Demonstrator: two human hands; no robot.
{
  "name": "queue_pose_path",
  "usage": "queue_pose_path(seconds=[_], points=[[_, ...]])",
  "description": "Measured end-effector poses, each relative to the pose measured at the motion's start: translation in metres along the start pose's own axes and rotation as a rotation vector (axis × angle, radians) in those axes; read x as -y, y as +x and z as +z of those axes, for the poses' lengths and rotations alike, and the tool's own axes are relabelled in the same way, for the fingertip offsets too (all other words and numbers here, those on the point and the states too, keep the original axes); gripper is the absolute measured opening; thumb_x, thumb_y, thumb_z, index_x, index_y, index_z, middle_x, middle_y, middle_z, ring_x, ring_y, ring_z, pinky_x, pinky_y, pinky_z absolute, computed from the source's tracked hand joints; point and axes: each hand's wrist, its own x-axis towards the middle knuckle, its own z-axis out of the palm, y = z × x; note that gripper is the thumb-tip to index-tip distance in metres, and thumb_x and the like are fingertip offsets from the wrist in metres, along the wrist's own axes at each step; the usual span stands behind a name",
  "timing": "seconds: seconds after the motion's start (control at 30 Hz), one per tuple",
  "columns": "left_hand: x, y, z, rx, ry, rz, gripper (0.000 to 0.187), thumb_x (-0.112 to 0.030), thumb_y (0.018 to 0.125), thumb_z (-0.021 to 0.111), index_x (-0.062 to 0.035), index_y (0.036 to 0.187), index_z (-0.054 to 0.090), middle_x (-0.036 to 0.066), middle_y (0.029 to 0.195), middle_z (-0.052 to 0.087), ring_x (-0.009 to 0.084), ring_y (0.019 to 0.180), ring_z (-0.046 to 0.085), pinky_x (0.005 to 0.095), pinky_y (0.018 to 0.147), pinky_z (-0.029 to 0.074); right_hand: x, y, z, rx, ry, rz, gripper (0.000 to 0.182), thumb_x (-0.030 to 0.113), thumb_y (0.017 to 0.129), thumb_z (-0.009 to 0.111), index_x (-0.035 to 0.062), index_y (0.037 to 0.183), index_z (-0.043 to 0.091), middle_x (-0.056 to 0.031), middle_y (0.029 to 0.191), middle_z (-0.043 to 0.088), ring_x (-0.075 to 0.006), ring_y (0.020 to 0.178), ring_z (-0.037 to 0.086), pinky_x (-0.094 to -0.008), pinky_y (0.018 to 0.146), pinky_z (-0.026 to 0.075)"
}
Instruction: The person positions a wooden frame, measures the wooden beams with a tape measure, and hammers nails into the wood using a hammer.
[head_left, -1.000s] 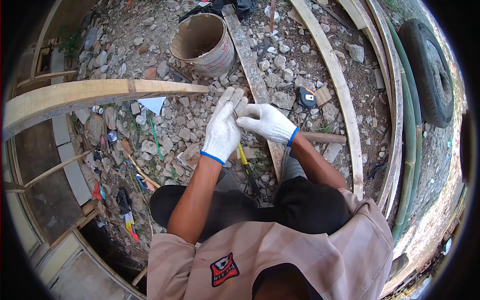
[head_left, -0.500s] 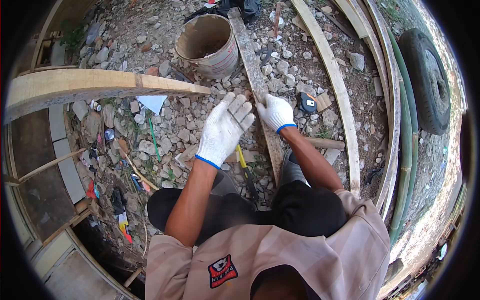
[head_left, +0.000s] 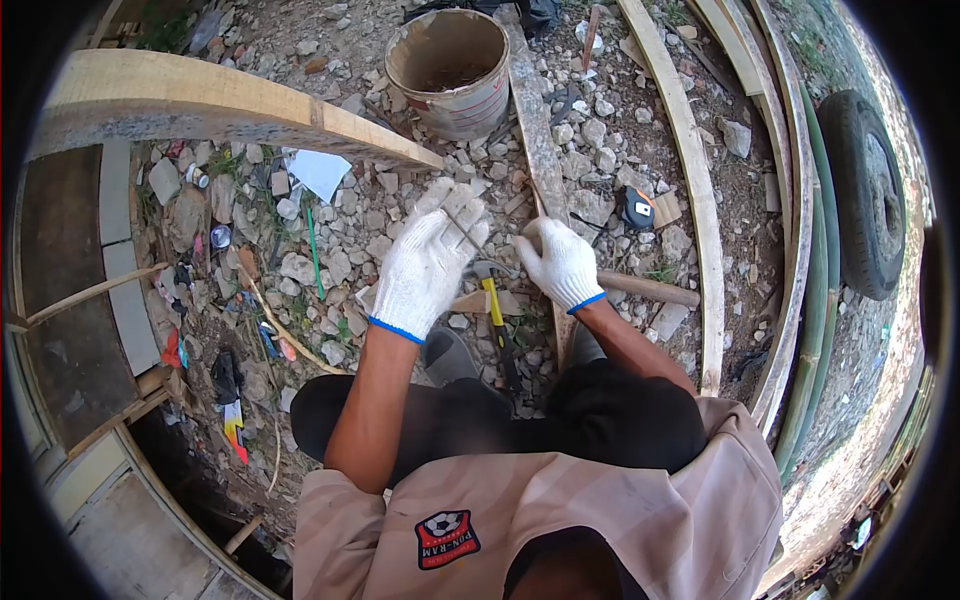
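The left hand's white-gloved fingers [head_left: 463,207] are close together, slightly curled, with a thin, dark metal rod [head_left: 462,231] across them. The right hand's [head_left: 563,262] fingers curl over a weathered grey wooden plank [head_left: 533,110], thumb apart; whether they grip anything, I cannot tell. Below, between both, lies a yellow-and-black-handled hammer [head_left: 499,325].

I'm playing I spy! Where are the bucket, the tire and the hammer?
Bucket [head_left: 462,113]: head view, on its outer wall.
Tire [head_left: 850,185]: head view, on its black rubber.
Hammer [head_left: 494,307]: head view, on its handle's yellow part.
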Motion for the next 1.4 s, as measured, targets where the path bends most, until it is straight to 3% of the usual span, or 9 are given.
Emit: queue_pose_path(seconds=[0.13,0.47,0.6,0.8,0.9,0.97,1.13,1.23,1.4], points=[[-0.002,-0.001,0.005,-0.002,-0.018,0.001,0.041,-0.007,0.099,0.051,-0.0045,0.14,0.05,0.015,0.133,0.06,0.0305,0.121,0.06,0.0484,0.105,0.05,0.002,-0.05,0.04,0.682,-0.229,0.036,0.041,0.041,0.089,0.062,0.0025,0.083,0.072,-0.0226,0.078,0.071,-0.0409,0.075,0.07,-0.0514,0.068,0.056],[-0.014,-0.015,0.02,0.158,-0.17,0.004,0.044,0.001,0.096,0.046,-0.0056,0.139,0.05,0.01,0.109,0.065,0.0234,0.098,0.065,0.0405,0.091,0.055,-0.003,-0.085,0.077,0.664,-0.223,0.103,0.048,0.046,0.078,0.068,0.0006,0.096,0.07,-0.0232,0.084,0.072,-0.0396,0.08,0.072,-0.0499,0.074,0.057],[-0.025,-0.022,0.042,0.352,-0.094,0.047,0.035,-0.012,0.105,0.047,-0.0102,0.139,0.05,0.006,0.115,0.063,0.0215,0.109,0.061,0.0541,0.105,0.045,-0.027,-0.091,0.088,0.49,0.043,0.254,0.055,0.043,0.078,0.066,-0.0043,0.105,0.064,-0.0285,0.094,0.07,-0.0438,0.091,0.07,-0.0505,0.08,0.055],[-0.043,-0.052,0.089,0.315,0.134,0.221,0.034,-0.013,0.106,0.047,-0.0088,0.14,0.049,0.008,0.124,0.061,0.021,0.104,0.063,0.0494,0.097,0.052,0.004,-0.049,0.032,0.432,0.227,0.286,0.04,0.032,0.083,0.068,-0.0018,0.099,0.052,-0.0265,0.08,0.066,-0.0448,0.082,0.068,-0.0478,0.075,0.052],[-0.052,-0.052,0.099,0.366,0.198,0.38,0.033,-0.013,0.107,0.045,-0.0075,0.139,0.047,0.011,0.123,0.06,0.0159,0.095,0.062,0.0358,0.079,0.054,0.044,-0.013,-0.028,0.406,0.567,0.332,0.029,0.02,0.092,0.067,-0.0015,0.1,0.05,-0.0103,0.074,0.064,-0.0144,0.056,0.062,-0.0306,0.053,0.05],[-0.061,-0.066,0.123,0.279,0.377,0.483,0.031,-0.013,0.108,0.042,-0.0069,0.138,0.048,0.01,0.115,0.062,0.0098,0.082,0.059,0.0244,0.066,0.046,0.064,0.028,-0.067,0.348,0.906,0.299,0.026,0.014,0.092,0.065,-0.0033,0.104,0.049,-0.0061,0.072,0.061,-0.0135,0.053,0.057,-0.0278,0.051,0.047],[-0.062,-0.073,0.16,0.134,0.802,0.706,0.03,-0.012,0.108,0.039,-0.0018,0.135,0.046,0.007,0.1,0.061,0.0047,0.072,0.053,0.0184,0.06,0.041,0.178,0.093,-0.205,-0.115,0.964,-0.28,0.034,0.003,0.092,0.056,-0.0021,0.124,0.046,-0.009,0.094,0.059,-0.0121,0.069,0.057,-0.0273,0.065,0.053],[-0.051,-0.088,0.181,0.109,0.903,0.821,0.03,-0.007,0.105,0.04,0.0011,0.134,0.045,0.005,0.096,0.061,0.0076,0.079,0.056,0.0234,0.071,0.048,0.248,0.091,-0.251,-0.185,1.173,-0.565,0.064,0.017,0.1,0.054,0.0041,0.155,0.024,-0.0113,0.112,0.053,-0.0131,0.075,0.056,-0.0296,0.067,0.053],[-0.06,-0.089,0.187,0.156,1.004,1.006,0.03,-0.002,0.102,0.042,0.0025,0.131,0.047,0.011,0.106,0.067,0.0123,0.094,0.062,0.0292,0.09,0.05,0.3,0.127,-0.28,-0.223,1.318,-0.849,0.041,0.023,0.108,0.045,0.0069,0.145,0.038,0.0002,0.081,0.045,-0.0058,0.06,0.036,-0.0226,0.052,0.032]])
